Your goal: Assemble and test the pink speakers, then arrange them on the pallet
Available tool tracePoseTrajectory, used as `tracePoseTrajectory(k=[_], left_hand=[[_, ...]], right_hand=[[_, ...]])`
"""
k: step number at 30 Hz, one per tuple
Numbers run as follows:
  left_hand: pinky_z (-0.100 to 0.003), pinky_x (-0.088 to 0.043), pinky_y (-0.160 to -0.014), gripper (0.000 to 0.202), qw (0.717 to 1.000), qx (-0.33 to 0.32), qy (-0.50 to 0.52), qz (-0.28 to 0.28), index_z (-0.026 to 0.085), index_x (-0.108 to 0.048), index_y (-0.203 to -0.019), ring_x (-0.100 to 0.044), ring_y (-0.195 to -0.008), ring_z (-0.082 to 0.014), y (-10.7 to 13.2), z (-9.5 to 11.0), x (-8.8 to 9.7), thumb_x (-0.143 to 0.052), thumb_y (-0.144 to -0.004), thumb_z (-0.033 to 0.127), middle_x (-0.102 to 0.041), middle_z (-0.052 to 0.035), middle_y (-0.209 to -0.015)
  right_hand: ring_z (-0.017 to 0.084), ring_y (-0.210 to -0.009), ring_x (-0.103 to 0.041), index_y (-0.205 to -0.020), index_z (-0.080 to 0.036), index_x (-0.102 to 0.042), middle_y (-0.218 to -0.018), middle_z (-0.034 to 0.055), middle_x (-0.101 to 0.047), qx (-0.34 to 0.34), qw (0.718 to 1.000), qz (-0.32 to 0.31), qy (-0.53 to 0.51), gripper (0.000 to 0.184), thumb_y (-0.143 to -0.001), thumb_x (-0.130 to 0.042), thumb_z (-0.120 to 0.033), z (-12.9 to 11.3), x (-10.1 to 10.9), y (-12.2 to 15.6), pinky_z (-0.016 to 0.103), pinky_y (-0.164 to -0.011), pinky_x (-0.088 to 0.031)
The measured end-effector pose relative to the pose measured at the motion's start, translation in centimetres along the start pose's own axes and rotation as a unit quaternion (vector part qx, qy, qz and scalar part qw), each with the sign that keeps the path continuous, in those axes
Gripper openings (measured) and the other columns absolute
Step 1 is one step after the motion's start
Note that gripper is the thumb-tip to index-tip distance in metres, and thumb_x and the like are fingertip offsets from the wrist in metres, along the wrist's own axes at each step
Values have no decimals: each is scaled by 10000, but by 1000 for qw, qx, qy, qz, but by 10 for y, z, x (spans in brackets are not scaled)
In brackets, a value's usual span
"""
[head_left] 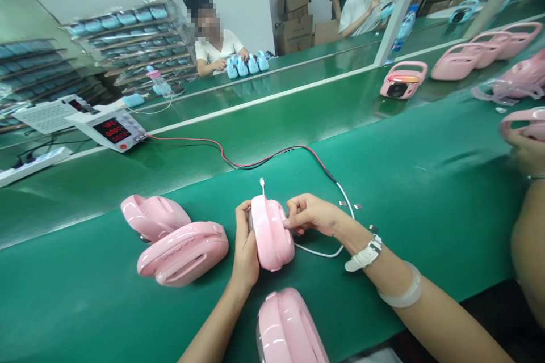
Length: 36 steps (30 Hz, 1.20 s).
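My left hand (246,249) is closed around the left side of a pink plastic device (269,238) with a rounded shell, held upright over the green mat. Thumb and fingertips of my right hand (307,215) are pinched together against its right side; anything between them is too small or hidden to tell. Behind the device, a white cable's plug (262,182) sticks up. Small dark cards (357,206) that look like memory cards lie right of my right hand. Another pink device (289,326) sits nearest me, and two more pink devices (183,253) lean together at left.
A power supply (114,129) with red digits stands at back left, its red and black lead (221,150) running to the white cable. More pink devices (455,62) stand at far right, near another person's hand (525,150). Co-workers sit across the bench by blue devices (247,65).
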<state>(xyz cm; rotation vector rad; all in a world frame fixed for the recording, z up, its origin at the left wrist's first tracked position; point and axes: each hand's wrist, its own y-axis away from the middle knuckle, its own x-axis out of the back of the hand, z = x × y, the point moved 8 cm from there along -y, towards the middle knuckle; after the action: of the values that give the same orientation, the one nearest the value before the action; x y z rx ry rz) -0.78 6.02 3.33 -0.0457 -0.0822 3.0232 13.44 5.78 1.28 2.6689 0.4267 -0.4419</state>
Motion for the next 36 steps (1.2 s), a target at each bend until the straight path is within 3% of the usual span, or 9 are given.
tracePoseTrajectory(k=[5,9,12,16,21,25,30,33,36], left_hand=[[-290,-446,-858,316,998,-33,-38,-34,213,-550,-1098,-556,-964,-205,-3,10,-2,-525,-814,350,-596,-34,-1034],[-306,-424,-890,370,996,-3,-61,-61,208,-557,-1115,-556,-1003,-219,-8,8,-5,-560,-778,360,-616,-42,-1079],[-324,-383,-961,430,997,-1,-54,-55,199,-562,-1111,-522,-1110,-249,-12,10,-6,-586,-726,389,-602,-59,-1159],[-332,-369,-985,455,997,4,-45,-57,202,-561,-1109,-522,-1127,-257,-13,10,-8,-584,-714,426,-604,-60,-1166],[-343,-355,-995,449,997,-2,-38,-63,208,-542,-1112,-524,-1127,-256,-13,10,-11,-576,-722,429,-593,-59,-1163],[-350,-365,-974,442,998,-6,-35,-58,207,-534,-1103,-538,-1079,-252,-14,7,-12,-567,-710,405,-599,-58,-1120],[-335,-371,-963,408,999,-25,-28,-35,206,-522,-1100,-540,-1054,-228,-10,10,-9,-539,-715,337,-591,-52,-1110],[-329,-368,-978,415,997,-57,-24,-48,214,-519,-1112,-531,-1080,-221,-3,15,-11,-543,-703,283,-583,-47,-1129],[-335,-362,-996,423,994,-96,-37,-48,214,-531,-1102,-518,-1107,-228,2,21,-11,-568,-683,258,-574,-50,-1139]], right_hand=[[70,-384,-506,-518,-144,-462,-452,-39,-539,-16,1000,-20,7,523,-364,-914,-358,3,-3,-7,161,-398,-365],[84,-454,-554,-625,-141,-530,-535,-30,-590,50,997,-45,26,443,-468,-882,-359,-10,-2,-2,184,-468,-423],[121,-601,-617,-861,-147,-645,-724,18,-676,138,984,21,107,381,-586,-805,-357,-36,20,21,235,-583,-475],[167,-677,-617,-748,-160,-662,-743,57,-681,225,894,227,315,208,-766,-604,-359,-68,70,74,282,-636,-458],[180,-631,-545,-789,-176,-709,-748,61,-666,123,754,349,543,164,-755,-574,-263,-49,116,112,310,-617,-394],[194,-650,-541,-936,-184,-737,-748,55,-636,113,757,337,548,277,-764,-590,-344,-25,126,116,322,-635,-400],[205,-646,-534,-737,-176,-679,-712,63,-626,130,758,372,519,167,-742,-579,-309,-26,127,119,342,-655,-404],[203,-709,-552,-759,-179,-614,-801,76,-622,165,781,333,501,163,-799,-532,-314,-34,99,119,328,-657,-421],[176,-788,-575,-771,-185,-601,-1022,86,-623,177,847,145,479,145,-834,-545,-303,-25,40,109,298,-700,-448]])
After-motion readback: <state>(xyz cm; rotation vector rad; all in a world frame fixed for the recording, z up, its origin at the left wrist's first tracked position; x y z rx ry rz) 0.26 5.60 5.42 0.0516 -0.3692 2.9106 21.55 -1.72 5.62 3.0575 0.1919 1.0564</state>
